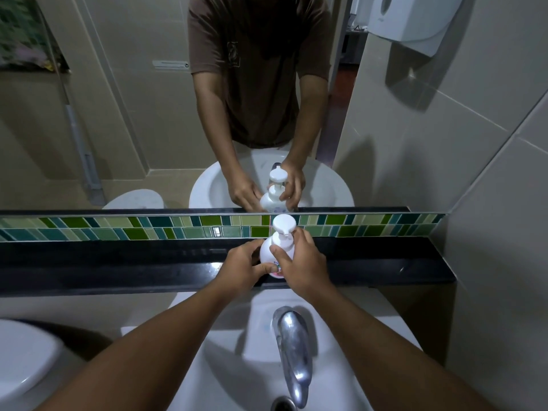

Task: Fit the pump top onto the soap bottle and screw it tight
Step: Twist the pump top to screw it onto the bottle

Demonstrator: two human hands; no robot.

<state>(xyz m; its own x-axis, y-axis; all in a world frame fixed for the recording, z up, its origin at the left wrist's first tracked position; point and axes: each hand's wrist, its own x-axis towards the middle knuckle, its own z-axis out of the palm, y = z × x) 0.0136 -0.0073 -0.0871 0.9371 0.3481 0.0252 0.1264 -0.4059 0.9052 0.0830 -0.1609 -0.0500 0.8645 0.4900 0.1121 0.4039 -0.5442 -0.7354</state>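
Soap bottle (271, 250) upright on ledge (118, 262), both hands wrapped around.

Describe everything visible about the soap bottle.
The soap bottle is white, rounded and plastic-looking, with a partly hidden coloured label low on its front. It stands upright on the black ledge behind the sink, below the mirror. The white pump top sits on its neck. The left hand grips its body; the right hand wraps its shoulder and collar.
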